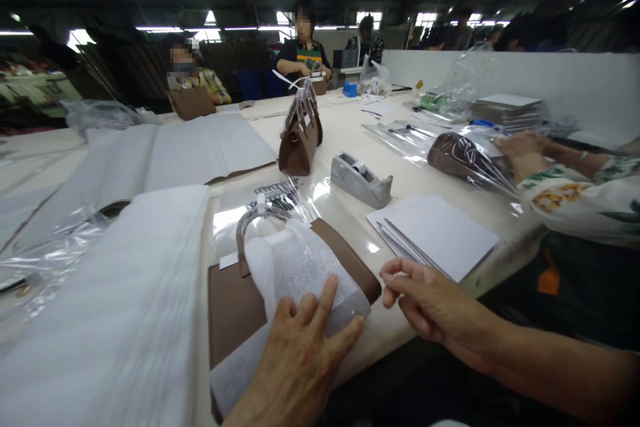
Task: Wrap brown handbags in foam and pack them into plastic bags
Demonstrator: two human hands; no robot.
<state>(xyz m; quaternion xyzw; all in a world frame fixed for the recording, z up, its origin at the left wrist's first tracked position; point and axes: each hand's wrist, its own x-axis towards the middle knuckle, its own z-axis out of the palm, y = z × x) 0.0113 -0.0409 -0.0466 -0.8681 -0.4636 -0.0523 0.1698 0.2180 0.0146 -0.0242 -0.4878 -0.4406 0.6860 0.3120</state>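
A brown handbag [235, 307] lies flat at the near table edge, its handle wrapped in clear film. A white foam sheet [295, 273] is folded over its front. My left hand [300, 347] rests on the foam, fingers spread flat and pressing it down. My right hand [425, 300] hovers just right of the bag at the table edge, thumb and forefinger pinched together on something I cannot make out, perhaps a bit of tape.
A grey tape dispenser [361, 180] and a stack of white cards [435, 233] sit to the right. Another brown bag [300, 137] stands upright mid-table. Foam sheets [115, 320] pile at left. A co-worker's hands [525, 147] hold a film-wrapped bag on the right. Other people sit at the far end.
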